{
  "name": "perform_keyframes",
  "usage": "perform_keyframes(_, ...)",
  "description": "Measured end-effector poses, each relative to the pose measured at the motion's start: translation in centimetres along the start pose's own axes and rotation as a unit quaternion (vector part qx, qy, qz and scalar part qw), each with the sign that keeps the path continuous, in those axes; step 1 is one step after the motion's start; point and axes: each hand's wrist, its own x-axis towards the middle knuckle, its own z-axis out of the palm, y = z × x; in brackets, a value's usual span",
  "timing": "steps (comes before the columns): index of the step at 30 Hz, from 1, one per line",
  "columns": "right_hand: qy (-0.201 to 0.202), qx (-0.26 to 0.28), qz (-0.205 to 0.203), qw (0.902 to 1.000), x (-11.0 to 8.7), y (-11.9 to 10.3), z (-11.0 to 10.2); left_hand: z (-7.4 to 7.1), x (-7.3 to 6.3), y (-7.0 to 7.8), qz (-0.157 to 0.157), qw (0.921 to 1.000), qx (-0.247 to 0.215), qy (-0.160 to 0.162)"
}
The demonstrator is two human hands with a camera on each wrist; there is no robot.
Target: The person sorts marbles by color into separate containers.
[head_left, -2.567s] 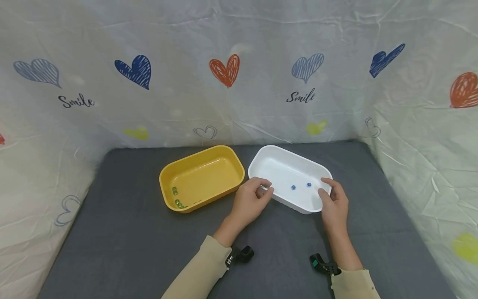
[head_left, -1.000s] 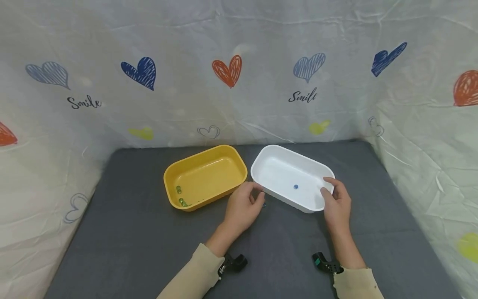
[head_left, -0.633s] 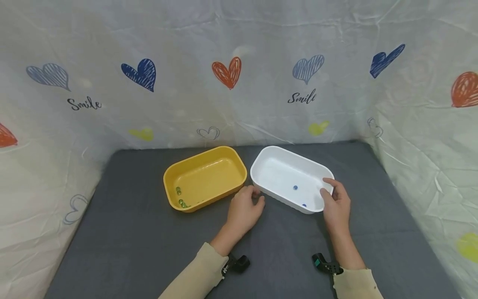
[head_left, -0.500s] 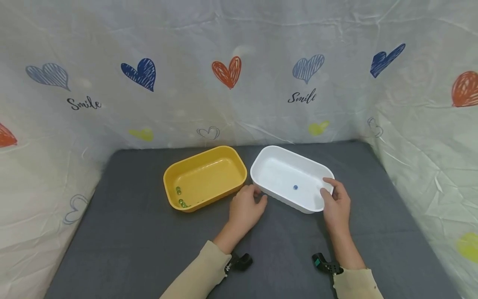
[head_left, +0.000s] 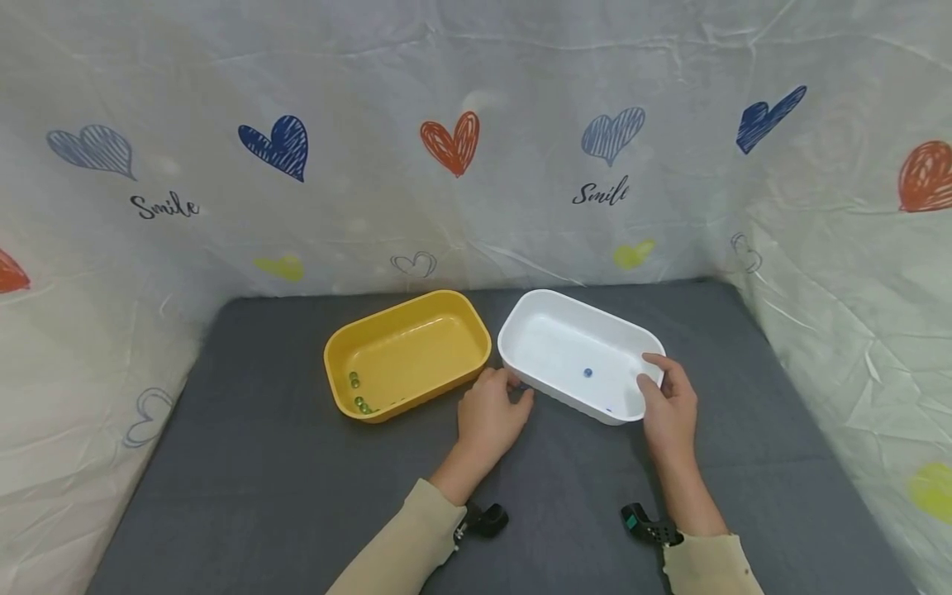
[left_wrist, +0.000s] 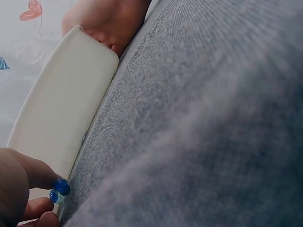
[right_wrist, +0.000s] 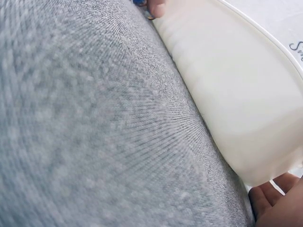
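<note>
My left hand (head_left: 487, 413) is low over the cloth at the near left corner of the white tray (head_left: 546, 306). In the left wrist view its thumb and curled fingers pinch two blue marbles (left_wrist: 60, 189) beside the tray's outer wall. My right hand (head_left: 669, 405) grips the tray's right end, thumb and fingers at the rim; the right wrist view has its fingers (right_wrist: 265, 196) under the corner. Inside the tray lies a blue marble (head_left: 587, 373), and a sliver of another blue marble (head_left: 609, 410) peeks over the near wall.
A yellow tray (head_left: 464, 310) stands left of the white one, with several green marbles (head_left: 354, 380) along its left and near sides. Dark grey cloth (head_left: 283, 496) covers the table. A heart-printed sheet (head_left: 521, 223) hangs behind and at both sides.
My left hand has come from over the white tray's near rim down to the cloth at its corner. One blue marble has left the tray's middle. The right hand keeps its grip.
</note>
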Motion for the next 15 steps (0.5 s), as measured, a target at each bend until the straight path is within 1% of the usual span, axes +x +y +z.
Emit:
perform_keyframes(9,0.001,-0.003,-0.001,1.0,0.06,-0.03,-0.04,0.16,0.1,-0.26,0.0,0.9999,-0.003,0.015)
perform_keyframes(15,0.0,-0.008,0.003,1.0,-0.16,-0.23,-0.02,0.2,-0.01,-0.57,0.006,0.9998,-0.002,0.021)
